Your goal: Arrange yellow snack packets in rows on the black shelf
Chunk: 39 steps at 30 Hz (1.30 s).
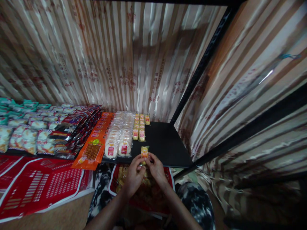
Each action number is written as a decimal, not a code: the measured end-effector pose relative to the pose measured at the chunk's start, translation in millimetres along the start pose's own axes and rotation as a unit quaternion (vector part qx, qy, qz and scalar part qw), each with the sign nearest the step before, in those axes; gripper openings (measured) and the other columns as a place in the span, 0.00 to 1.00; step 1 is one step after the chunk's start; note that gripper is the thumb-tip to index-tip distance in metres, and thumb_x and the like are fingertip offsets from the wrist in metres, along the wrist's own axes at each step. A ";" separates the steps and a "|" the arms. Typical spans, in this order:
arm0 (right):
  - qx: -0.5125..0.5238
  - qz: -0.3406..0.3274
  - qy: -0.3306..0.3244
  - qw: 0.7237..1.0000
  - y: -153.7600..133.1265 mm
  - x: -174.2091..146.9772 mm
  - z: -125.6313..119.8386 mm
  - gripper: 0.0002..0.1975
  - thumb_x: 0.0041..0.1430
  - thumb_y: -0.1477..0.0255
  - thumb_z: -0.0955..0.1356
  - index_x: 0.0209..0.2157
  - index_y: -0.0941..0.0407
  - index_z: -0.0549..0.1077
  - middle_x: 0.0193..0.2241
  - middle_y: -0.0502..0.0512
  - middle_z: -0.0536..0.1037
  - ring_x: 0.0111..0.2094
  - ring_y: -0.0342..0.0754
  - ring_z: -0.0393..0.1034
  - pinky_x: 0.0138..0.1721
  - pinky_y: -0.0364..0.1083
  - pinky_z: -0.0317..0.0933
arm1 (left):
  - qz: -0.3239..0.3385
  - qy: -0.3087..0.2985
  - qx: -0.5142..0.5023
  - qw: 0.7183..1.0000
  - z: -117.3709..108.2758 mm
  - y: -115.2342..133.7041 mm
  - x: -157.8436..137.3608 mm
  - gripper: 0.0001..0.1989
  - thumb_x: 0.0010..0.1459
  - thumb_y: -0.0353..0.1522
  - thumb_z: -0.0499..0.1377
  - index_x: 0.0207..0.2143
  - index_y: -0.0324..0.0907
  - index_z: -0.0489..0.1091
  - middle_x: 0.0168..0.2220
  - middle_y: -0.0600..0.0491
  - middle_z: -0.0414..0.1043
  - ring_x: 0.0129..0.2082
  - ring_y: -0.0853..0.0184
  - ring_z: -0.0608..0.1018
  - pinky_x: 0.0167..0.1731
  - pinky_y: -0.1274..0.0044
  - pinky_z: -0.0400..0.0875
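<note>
Between both hands, over the front edge of the black shelf (165,147), I hold a small yellow snack packet (144,151) with a red label. My left hand (135,172) pinches it from the left side and my right hand (155,167) from the right. Below them a red basket (171,179) with a white rim holds more yellow packets (122,175), partly hidden by my forearms. Farther back on the shelf, similar yellow packets (141,132) lie in short rows beside clear-wrapped round white crackers (124,148).
Left along the shelf lie orange snack bags (92,150), dark red packs (76,121) and white packs (28,140). Another red basket (45,182) stands below at left. A black metal post (201,64) rises at the right rear, before striped curtains (115,57).
</note>
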State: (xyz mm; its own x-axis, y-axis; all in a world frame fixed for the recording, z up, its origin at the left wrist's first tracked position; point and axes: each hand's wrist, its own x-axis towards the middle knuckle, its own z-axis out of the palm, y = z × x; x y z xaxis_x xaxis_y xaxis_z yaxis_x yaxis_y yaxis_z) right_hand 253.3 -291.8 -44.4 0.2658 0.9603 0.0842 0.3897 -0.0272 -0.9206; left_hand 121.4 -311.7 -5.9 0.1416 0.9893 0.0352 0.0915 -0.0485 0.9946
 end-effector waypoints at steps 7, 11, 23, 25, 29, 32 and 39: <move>-0.079 0.003 0.055 0.995 1.9 32.6 25.1 0.19 0.49 0.61 0.64 0.41 0.55 0.74 0.33 0.53 0.78 0.33 0.48 0.70 0.40 0.48 0.64 | -0.036 0.040 0.083 0.995 -2.4 -4.8 13.3 0.16 0.51 0.29 0.52 0.42 0.42 0.71 0.55 0.47 0.63 0.55 0.61 0.66 0.54 0.69 0.61; -0.082 0.003 0.065 0.995 -4.5 50.3 38.8 0.21 0.50 0.60 0.64 0.43 0.57 0.72 0.35 0.55 0.76 0.29 0.46 0.69 0.35 0.45 0.64 | -0.064 0.029 0.048 0.996 -0.3 -16.0 25.7 0.21 0.54 0.33 0.51 0.50 0.39 0.66 0.58 0.47 0.59 0.58 0.62 0.61 0.59 0.70 0.51; -0.086 0.007 0.052 0.995 -17.2 66.9 58.4 0.20 0.53 0.60 0.61 0.46 0.54 0.65 0.38 0.52 0.76 0.24 0.43 0.69 0.28 0.43 0.60 | -0.090 -0.017 -0.098 0.991 5.6 -14.5 48.9 0.33 0.56 0.48 0.47 0.60 0.41 0.51 0.65 0.51 0.42 0.65 0.65 0.43 0.62 0.74 0.39; -0.094 0.010 0.056 0.994 -18.6 66.1 58.1 0.18 0.53 0.59 0.61 0.43 0.54 0.65 0.34 0.52 0.77 0.24 0.44 0.69 0.28 0.43 0.60 | -0.093 -0.014 -0.106 0.990 7.4 -15.9 52.0 0.36 0.55 0.50 0.48 0.61 0.41 0.50 0.65 0.51 0.41 0.65 0.65 0.43 0.62 0.75 0.39; -0.103 0.035 0.050 0.993 -19.1 67.5 55.0 0.17 0.52 0.58 0.61 0.38 0.54 0.66 0.25 0.50 0.75 0.24 0.46 0.69 0.28 0.43 0.60 | -0.100 -0.013 -0.116 0.988 10.3 -20.7 55.2 0.36 0.56 0.50 0.47 0.62 0.41 0.47 0.66 0.52 0.38 0.65 0.65 0.42 0.62 0.74 0.39; -0.093 0.037 0.071 0.992 -21.0 70.9 50.7 0.17 0.51 0.57 0.62 0.38 0.54 0.66 0.29 0.51 0.76 0.24 0.44 0.69 0.28 0.43 0.60 | -0.088 -0.015 -0.118 0.989 11.5 -24.4 54.4 0.36 0.57 0.47 0.47 0.63 0.40 0.44 0.66 0.52 0.37 0.65 0.65 0.42 0.62 0.74 0.38; -0.104 0.008 0.078 0.991 -17.9 76.5 52.2 0.18 0.51 0.57 0.62 0.38 0.55 0.66 0.31 0.51 0.76 0.23 0.43 0.69 0.27 0.42 0.60 | -0.081 -0.005 -0.120 0.989 11.6 -30.4 54.4 0.39 0.55 0.49 0.49 0.62 0.37 0.45 0.65 0.49 0.41 0.64 0.63 0.47 0.61 0.74 0.43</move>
State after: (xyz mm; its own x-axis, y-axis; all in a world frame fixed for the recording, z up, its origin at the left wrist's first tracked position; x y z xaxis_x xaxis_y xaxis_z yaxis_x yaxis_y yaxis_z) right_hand 220.6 -203.4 -41.4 0.4001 0.9052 0.1436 0.5534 -0.1137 -0.8251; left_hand 137.8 -258.0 -35.4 0.1541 0.9800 -0.1257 -0.1229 0.1453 0.9817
